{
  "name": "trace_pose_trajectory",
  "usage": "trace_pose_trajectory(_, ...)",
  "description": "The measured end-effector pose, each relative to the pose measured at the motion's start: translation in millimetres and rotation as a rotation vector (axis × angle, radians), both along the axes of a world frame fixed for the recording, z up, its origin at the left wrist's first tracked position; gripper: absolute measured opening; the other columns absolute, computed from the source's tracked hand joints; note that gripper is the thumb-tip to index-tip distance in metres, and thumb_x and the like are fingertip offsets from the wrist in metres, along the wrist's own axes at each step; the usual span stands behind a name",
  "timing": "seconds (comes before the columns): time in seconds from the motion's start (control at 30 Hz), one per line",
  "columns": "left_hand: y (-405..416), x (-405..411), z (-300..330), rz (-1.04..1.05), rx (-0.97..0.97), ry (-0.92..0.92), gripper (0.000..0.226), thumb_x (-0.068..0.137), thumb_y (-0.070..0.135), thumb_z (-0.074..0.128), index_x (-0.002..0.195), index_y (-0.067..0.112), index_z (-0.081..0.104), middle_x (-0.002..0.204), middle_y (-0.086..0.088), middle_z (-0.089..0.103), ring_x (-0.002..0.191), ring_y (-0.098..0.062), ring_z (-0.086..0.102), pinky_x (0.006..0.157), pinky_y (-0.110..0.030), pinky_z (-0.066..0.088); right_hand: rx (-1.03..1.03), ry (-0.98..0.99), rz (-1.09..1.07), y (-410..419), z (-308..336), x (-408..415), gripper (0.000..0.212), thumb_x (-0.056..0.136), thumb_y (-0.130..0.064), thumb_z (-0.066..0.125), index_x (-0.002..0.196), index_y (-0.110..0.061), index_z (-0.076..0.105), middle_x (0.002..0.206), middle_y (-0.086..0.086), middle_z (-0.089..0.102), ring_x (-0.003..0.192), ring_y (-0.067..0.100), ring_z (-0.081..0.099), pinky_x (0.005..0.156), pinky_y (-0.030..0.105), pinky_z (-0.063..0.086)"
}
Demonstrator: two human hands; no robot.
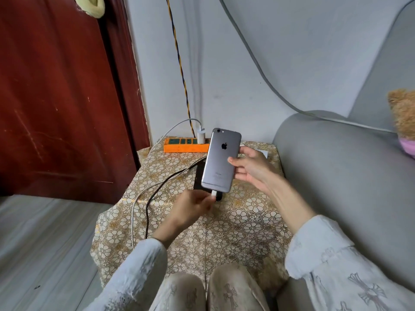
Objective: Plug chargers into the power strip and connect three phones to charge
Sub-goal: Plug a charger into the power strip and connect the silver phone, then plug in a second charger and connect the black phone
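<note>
Your right hand (251, 169) holds the grey phone (221, 160) up off the small table (247, 221), back side facing you, with the thumb and fingers closed on its right edge. Your left hand (190, 206) is at about 7 o'clock from the phone, and its fingers are pinched shut on the white plug (214, 195) at the end of the white cable (134, 212). The plug sits right at the bottom edge of the phone (you cannot tell if it is all the way in). The orange power strip (186, 145) lies at the far side of the table, at about 11 o'clock from the phone, and one white charger (201, 136) stands plugged into it. The white cable loops from that charger down the left side of the table. A black cable (157, 189) runs beside it. A dark phone (198, 176) lies flat on the table, partly hidden behind the grey one. A grey sofa (336, 176) stands at 3 o'clock, touching the table.
</note>
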State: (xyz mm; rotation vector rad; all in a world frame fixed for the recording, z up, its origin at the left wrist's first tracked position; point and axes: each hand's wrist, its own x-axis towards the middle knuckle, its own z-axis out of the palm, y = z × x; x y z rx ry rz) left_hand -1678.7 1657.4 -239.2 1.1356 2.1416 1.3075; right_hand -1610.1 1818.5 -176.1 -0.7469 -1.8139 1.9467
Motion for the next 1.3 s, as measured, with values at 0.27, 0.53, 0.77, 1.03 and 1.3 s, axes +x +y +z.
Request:
trace_pose_trajectory(0.27, 5, -40, -20, 0.161, -0.314, 0.583, 0.041, 0.093, 0.032, 0.04, 0.13, 0.014, 0.045, 0.135, -0.007, 0.044, 0.126, -0.023, 0.038, 0.107, -0.041, 0.033, 0.296, -0.324, -0.299, 57, -15, 2, 0.019, 0.085, -0.001, 0.052, 0.103, 0.001, 0.058, 0.097, 0.013, 0.06, 0.071, 0.017, 0.054, 0.053, 0.028, 0.045)
trace_pose_trajectory(0.53, 7, -51, -42, 0.049, -0.548, 0.631, 0.057, 0.097, 0.041, 0.01, 0.146, 0.013, 0.001, 0.157, -0.007, -0.003, 0.144, -0.018, -0.008, 0.114, -0.034, -0.008, 0.449, -0.557, -0.366, 84, -53, -1, 0.023, 0.079, -0.005, 0.061, 0.099, 0.005, 0.061, 0.111, 0.019, 0.063, 0.099, 0.032, 0.06, 0.072, 0.031, 0.046)
trace_pose_trajectory(0.77, 7, -46, -38, 0.054, -0.535, 0.634, 0.056, 0.097, 0.039, 0.012, 0.146, 0.013, 0.006, 0.157, -0.006, 0.001, 0.144, -0.018, -0.003, 0.116, -0.034, -0.004, 0.96, -0.798, -0.263, 76, -53, -7, 0.03, 0.081, -0.021, 0.058, 0.102, 0.001, 0.064, 0.126, 0.021, 0.051, 0.108, 0.035, 0.053, 0.081, 0.033, 0.047)
trace_pose_trajectory(1.03, 23, -66, -5, 0.294, -0.296, 0.837, 0.032, 0.096, 0.03, 0.032, 0.096, 0.01, 0.057, 0.102, -0.008, 0.061, 0.084, -0.022, 0.056, 0.067, -0.031, 0.043, 1.185, -0.491, -0.177, 85, -58, -53, 0.028, 0.09, -0.007, 0.042, 0.114, -0.005, 0.058, 0.12, 0.017, 0.057, 0.108, 0.033, 0.054, 0.089, 0.039, 0.046)
trace_pose_trajectory(1.3, 37, -114, -18, 0.129, -0.476, 0.734, 0.039, 0.097, 0.028, 0.029, 0.133, 0.022, 0.041, 0.137, -0.001, 0.049, 0.116, -0.024, 0.055, 0.093, -0.039, 0.048, 1.404, -0.75, 0.087, 145, -58, -100, 0.062, 0.081, 0.008, 0.042, 0.136, -0.02, 0.038, 0.139, 0.008, 0.043, 0.124, 0.029, 0.038, 0.099, 0.045, 0.04)
